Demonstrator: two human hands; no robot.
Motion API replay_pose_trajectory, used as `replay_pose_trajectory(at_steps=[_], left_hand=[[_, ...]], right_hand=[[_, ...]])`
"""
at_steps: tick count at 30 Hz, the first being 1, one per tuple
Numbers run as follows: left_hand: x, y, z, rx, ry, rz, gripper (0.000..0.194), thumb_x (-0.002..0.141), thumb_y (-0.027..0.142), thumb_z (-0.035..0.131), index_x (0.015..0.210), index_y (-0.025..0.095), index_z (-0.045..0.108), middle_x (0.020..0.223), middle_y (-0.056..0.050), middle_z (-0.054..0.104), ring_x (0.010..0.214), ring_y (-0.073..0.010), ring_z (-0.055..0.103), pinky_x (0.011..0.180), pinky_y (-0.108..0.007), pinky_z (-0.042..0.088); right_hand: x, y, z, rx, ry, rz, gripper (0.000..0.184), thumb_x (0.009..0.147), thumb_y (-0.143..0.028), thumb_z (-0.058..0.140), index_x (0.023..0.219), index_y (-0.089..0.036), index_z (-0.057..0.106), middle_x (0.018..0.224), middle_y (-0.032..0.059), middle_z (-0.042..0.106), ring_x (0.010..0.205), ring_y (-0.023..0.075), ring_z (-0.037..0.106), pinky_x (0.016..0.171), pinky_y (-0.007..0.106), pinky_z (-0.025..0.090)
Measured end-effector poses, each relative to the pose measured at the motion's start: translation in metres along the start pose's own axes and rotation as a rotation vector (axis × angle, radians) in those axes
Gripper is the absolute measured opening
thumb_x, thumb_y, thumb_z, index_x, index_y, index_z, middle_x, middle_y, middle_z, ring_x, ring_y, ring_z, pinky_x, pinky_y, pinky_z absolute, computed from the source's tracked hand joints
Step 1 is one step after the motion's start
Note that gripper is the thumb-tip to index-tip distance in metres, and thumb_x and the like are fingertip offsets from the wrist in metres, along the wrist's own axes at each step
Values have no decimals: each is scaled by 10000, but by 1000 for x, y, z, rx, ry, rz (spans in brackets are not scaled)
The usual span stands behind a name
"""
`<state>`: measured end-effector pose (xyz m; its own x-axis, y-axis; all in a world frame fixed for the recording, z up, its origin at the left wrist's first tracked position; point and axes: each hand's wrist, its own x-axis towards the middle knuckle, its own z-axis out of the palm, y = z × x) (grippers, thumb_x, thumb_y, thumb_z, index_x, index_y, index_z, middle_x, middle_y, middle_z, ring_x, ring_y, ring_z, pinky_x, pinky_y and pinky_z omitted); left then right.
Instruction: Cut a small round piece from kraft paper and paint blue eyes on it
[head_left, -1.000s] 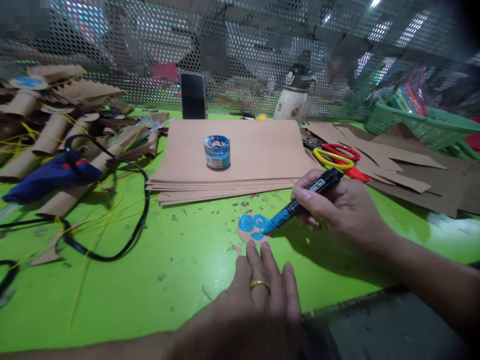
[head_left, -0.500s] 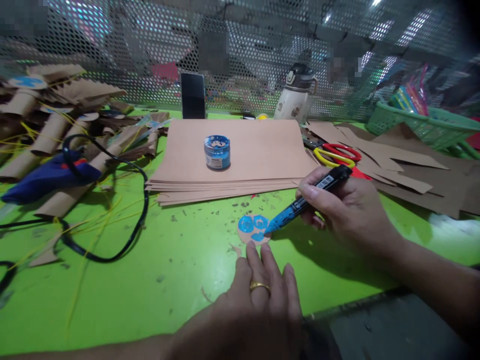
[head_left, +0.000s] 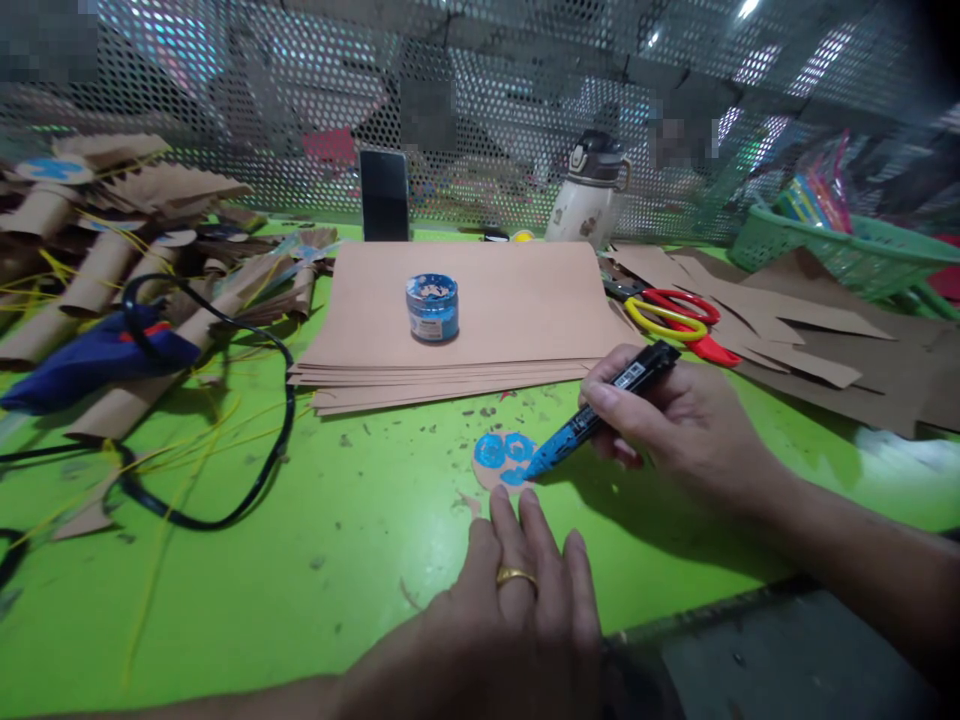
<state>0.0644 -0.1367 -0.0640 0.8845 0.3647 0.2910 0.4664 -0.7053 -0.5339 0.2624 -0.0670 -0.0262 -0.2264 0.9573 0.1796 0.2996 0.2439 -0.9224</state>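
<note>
In my right hand [head_left: 667, 430] is a black marker [head_left: 626, 390] whose front end is smeared with blue paint. Its tip touches a small round brown paper disc [head_left: 486, 478] that bears several blue painted blobs. My left hand [head_left: 529, 570], with a gold ring on one finger, lies with fingers stretched out, two fingertips pressing the disc's near edge onto the green table [head_left: 337, 590]. Beyond the disc, an uncovered jar of blue paint [head_left: 433, 318] stands on a stack of brown paper sheets [head_left: 517, 300].
Paper tubes [head_left: 105, 270] with yellow strings pile up at left, beside a blue tool [head_left: 97, 360] with a black cord [head_left: 289, 400]. Scissors [head_left: 675, 315] and paper offcuts [head_left: 795, 350] lie at right. Behind stand a phone [head_left: 385, 195], a bottle [head_left: 585, 200] and a green basket [head_left: 855, 255].
The marker has dropped slightly and moved left with my right hand, its tip now lower on the disc. The blue blob under the tip has changed a little. My left hand stays on the disc.
</note>
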Motion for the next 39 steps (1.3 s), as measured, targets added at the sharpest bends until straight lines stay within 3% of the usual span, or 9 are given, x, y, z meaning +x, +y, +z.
replay_pose_trajectory(at_steps=[12, 22, 39], left_hand=[[-3, 1, 0, 3, -22, 7, 394, 922, 134, 319, 1234, 39, 539, 1157, -206, 693, 1034, -316, 700, 815, -421, 539], [-3, 3, 3, 11, 20, -12, 361, 918, 168, 358, 1194, 47, 556, 1105, -206, 712, 992, -322, 712, 803, -423, 516], [-2, 1, -2, 0, -31, 4, 382, 949, 146, 310, 1223, 46, 558, 1144, -203, 698, 1034, -323, 699, 809, -415, 539]], right_hand=[[1, 2, -1, 53, 84, 45, 231, 879, -390, 654, 772, -200, 580, 487, -37, 581, 383, 96, 484, 369, 213, 381], [2, 0, 2, 46, -7, 33, 246, 850, -396, 680, 741, -208, 566, 493, -47, 568, 388, 96, 479, 374, 217, 387], [2, 5, -1, 17, 57, -13, 245, 871, -416, 681, 768, -212, 593, 509, -36, 583, 409, 114, 490, 384, 249, 392]])
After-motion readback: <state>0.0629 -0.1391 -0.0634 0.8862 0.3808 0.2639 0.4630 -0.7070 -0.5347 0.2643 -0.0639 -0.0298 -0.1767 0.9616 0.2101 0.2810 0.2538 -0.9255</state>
